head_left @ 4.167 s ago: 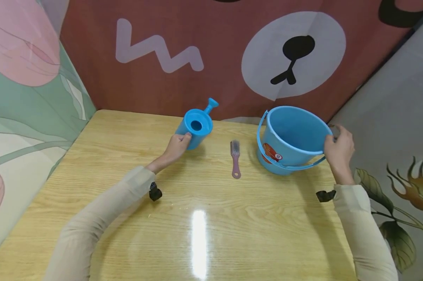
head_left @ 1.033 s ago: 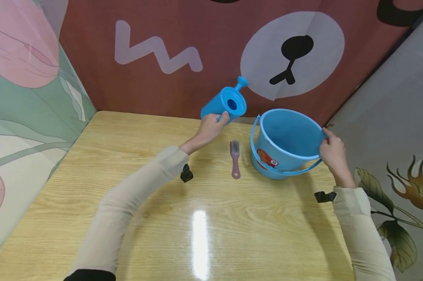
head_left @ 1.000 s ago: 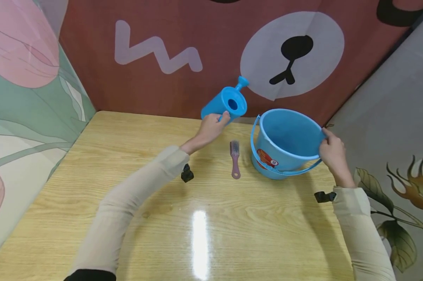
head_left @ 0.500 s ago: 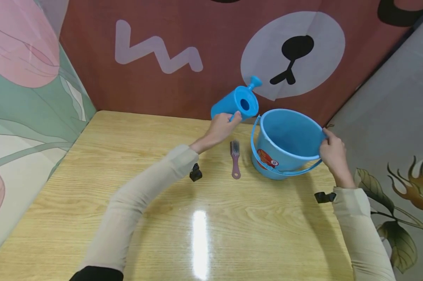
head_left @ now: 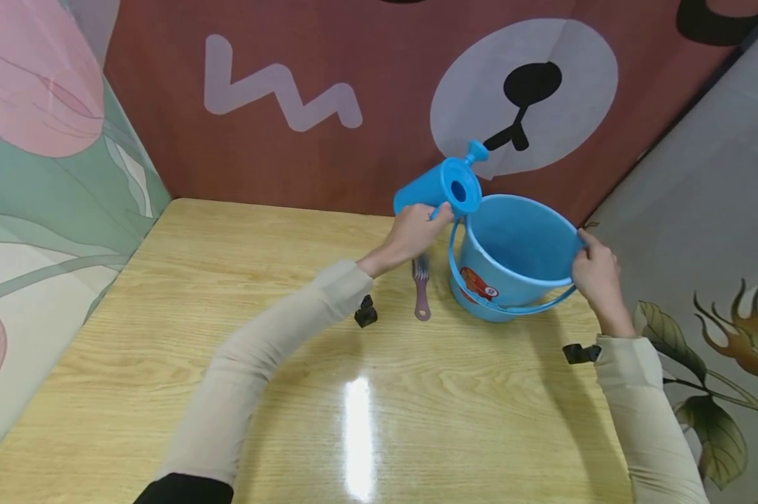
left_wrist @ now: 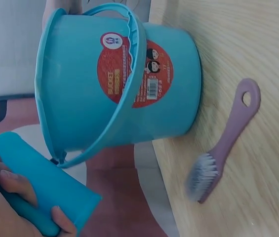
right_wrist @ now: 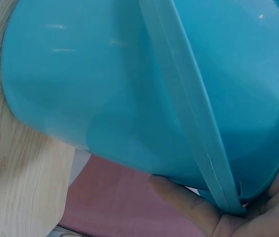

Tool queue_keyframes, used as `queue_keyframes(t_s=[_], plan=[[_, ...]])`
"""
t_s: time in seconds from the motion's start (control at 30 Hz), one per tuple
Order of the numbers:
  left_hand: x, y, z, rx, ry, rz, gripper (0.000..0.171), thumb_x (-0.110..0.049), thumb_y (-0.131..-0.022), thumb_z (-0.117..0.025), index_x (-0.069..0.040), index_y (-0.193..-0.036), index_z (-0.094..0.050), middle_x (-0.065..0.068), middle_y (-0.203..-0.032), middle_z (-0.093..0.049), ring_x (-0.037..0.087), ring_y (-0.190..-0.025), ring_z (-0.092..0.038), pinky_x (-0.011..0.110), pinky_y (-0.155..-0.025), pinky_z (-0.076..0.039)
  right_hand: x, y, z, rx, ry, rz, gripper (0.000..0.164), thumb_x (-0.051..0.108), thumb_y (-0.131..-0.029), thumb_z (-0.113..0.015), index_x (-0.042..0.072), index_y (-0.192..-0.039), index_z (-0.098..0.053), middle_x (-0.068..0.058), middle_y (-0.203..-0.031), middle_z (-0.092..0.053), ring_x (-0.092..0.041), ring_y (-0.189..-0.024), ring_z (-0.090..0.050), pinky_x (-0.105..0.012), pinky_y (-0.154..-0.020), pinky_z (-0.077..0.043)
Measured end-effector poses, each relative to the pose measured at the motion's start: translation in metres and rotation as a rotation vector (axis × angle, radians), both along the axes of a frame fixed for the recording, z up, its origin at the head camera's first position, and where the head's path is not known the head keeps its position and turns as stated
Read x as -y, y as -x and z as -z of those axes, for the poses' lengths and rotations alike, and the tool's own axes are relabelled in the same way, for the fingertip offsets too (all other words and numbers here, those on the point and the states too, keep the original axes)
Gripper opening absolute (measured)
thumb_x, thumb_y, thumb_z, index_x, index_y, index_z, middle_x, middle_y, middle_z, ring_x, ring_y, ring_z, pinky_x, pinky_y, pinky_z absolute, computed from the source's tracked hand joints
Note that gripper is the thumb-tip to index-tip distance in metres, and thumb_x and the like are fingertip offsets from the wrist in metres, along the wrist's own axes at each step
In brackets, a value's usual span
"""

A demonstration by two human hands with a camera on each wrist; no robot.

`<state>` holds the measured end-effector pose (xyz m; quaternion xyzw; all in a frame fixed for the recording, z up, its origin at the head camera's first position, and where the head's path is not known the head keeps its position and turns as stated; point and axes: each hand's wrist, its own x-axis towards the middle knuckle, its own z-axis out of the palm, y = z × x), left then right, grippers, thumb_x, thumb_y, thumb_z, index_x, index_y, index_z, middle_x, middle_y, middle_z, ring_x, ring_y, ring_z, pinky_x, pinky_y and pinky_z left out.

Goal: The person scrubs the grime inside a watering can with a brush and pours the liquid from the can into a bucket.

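My left hand point(head_left: 418, 229) grips the handle of a blue watering can point(head_left: 430, 187), held tilted in the air with its round top and spout toward the right. In the head view the can's top overlaps the left rim of a blue bucket point(head_left: 511, 294). In the left wrist view, fingers curl round the can's handle, and the bucket's red label faces that camera. My right hand point(head_left: 598, 276) holds the bucket's right rim, where its lowered handle joins. The right wrist view shows the thumb against the bucket's outer wall. The bucket stands upright on the table.
A purple-handled brush point(head_left: 421, 290) lies on the wooden table point(head_left: 278, 420) left of the bucket; the left hand hides part of its bristle end in the head view. A brown printed wall covering point(head_left: 278, 161) rises behind the table, and a grey one point(head_left: 700, 210) stands at the right.
Over the last second my left hand has carried the watering can rightward to the bucket's rim. Earlier, the can was lower and farther left. The bucket shifted slightly left, then stayed still.
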<state>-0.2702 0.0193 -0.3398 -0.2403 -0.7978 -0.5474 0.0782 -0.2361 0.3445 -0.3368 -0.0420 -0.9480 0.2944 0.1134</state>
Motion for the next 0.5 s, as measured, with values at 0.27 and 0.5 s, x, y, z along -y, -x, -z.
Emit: queue_keyframes(t_s=[0.27, 0.5], plan=[[-0.011, -0.004, -0.007, 0.0, 0.053, -0.011, 0.052, -0.039, -0.103, -0.045, -0.009, -0.061, -0.04, -0.001, -0.054, -0.033, 0.015, -0.045, -0.032, 0.025, -0.046, -0.025, 0.001, -0.001, 0.001, -0.025, 0.008, -0.003, 0.052, 0.008, -0.102, -0.021, -0.004, -0.151, -0.03, -0.038, -0.138, -0.043, -0.046, -0.096, -0.048, -0.057, -0.085, -0.031], [-0.017, -0.005, -0.011, -0.017, 0.094, -0.031, 0.052, -0.04, -0.102, -0.045, -0.009, -0.06, -0.041, -0.001, -0.053, -0.033, 0.014, -0.044, -0.031, 0.024, -0.044, -0.023, 0.0, -0.002, 0.001, -0.02, -0.008, -0.009, 0.052, 0.008, -0.101, -0.021, -0.002, -0.152, -0.029, -0.037, -0.142, -0.04, -0.045, -0.092, -0.051, -0.049, -0.073, -0.035]])
